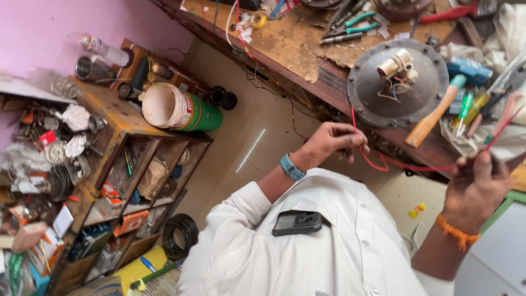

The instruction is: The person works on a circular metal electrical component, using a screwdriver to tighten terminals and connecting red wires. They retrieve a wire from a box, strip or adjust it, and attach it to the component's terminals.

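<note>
My left hand [329, 143], with a blue watch on its wrist, pinches a thin red wire [378, 165] between fingers and thumb. The wire loops down and runs right to my right hand [475, 186], which has an orange thread on its wrist and grips the wire's other stretch. Both hands hover just in front of a worn wooden workbench [296, 46]. On the bench, just beyond the hands, lies a round grey metal cover [372, 101] with a small pale cylinder and short wires at its centre. A dark phone [297, 222] sits in my white shirt pocket.
A wooden-handled hammer [433, 118], screwdrivers [471, 105] and teal-handled pliers [350, 26] lie on the bench. At left stands a cluttered wooden shelf [112, 148] with a green and white bucket [181, 109] on top. A black wire coil [181, 235] rests on the tiled floor.
</note>
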